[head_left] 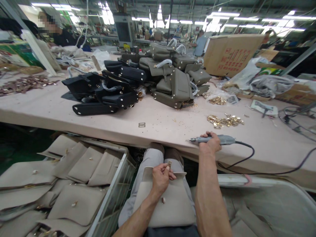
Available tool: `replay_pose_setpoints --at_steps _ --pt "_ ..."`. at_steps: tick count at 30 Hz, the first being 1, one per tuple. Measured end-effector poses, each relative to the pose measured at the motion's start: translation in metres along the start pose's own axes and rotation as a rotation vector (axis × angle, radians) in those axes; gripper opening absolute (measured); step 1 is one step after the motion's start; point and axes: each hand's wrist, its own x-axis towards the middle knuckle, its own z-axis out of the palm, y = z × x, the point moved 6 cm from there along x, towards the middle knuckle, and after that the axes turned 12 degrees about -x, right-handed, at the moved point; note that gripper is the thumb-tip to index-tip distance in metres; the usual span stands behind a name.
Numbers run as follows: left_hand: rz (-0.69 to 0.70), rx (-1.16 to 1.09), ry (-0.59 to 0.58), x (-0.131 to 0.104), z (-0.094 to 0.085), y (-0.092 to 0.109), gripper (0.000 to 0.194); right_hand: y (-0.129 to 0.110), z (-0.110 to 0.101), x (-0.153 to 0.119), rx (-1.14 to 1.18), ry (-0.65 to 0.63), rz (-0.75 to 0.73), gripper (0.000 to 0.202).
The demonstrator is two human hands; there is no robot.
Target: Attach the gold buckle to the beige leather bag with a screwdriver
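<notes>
A beige bag panel point(170, 214) lies across my lap, with a small metal clasp point(163, 200) on its face. Over the panel's top edge, my left hand point(161, 177) pinches a small gold metal plate point(169, 163) between thumb and fingers. My right hand point(211, 141) is wrapped round a grey electric screwdriver point(225, 140) above the table's front edge. The tool's tip points left, and its black cord runs off to the right. Beyond that hand lies a heap of gold metal fittings point(230, 120) on the table.
Black bags point(108, 89) and olive bags point(176, 87) are piled on the table point(118, 123). To my left stands a crate point(112, 191) of beige bag pieces; to my right, a pale bin point(278, 191) holds more. A cardboard box point(232, 54) stands behind. Other people work farther back.
</notes>
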Motion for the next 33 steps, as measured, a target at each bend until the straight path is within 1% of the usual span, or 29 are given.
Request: replay_pose_setpoints --at_steps 2,3,6,10,13,15,18,22,29,31,33 --pt "-0.011 0.010 0.003 -0.002 0.001 0.001 0.037 -0.002 -0.004 -0.009 0.007 0.023 0.006 0.016" --pt "-0.014 0.013 0.005 -0.003 0.002 0.003 0.036 -0.002 -0.005 -0.015 0.002 -0.004 0.006 0.014" --pt "-0.011 0.004 0.020 -0.006 0.004 0.006 0.034 0.001 -0.007 -0.040 -0.038 -0.169 -0.013 0.016" --pt "-0.040 -0.020 0.024 -0.006 0.006 0.005 0.033 0.014 -0.011 -0.084 -0.095 -0.358 -0.038 0.025" --pt "-0.060 -0.025 0.031 -0.005 0.006 0.004 0.032 0.022 -0.012 -0.112 -0.131 -0.419 -0.073 0.028" --pt "-0.065 -0.030 0.037 -0.005 0.006 0.004 0.032 0.026 -0.011 -0.125 -0.153 -0.443 -0.103 0.029" --pt "-0.066 -0.034 0.040 -0.006 0.007 0.005 0.032 0.030 -0.008 -0.134 -0.181 -0.460 -0.149 0.028" --pt "-0.065 -0.021 0.047 -0.006 0.006 0.005 0.029 0.031 -0.007 -0.137 -0.192 -0.456 -0.233 0.022" --pt "-0.063 -0.022 0.043 -0.006 0.006 0.006 0.029 0.031 -0.004 -0.146 -0.212 -0.474 -0.266 0.019" --pt "-0.066 -0.026 0.038 -0.006 0.007 0.005 0.029 0.030 -0.003 -0.151 -0.240 -0.527 -0.298 0.018" --pt "-0.072 -0.032 0.031 -0.006 0.008 0.005 0.030 0.029 -0.001 -0.158 -0.278 -0.617 -0.343 0.020"
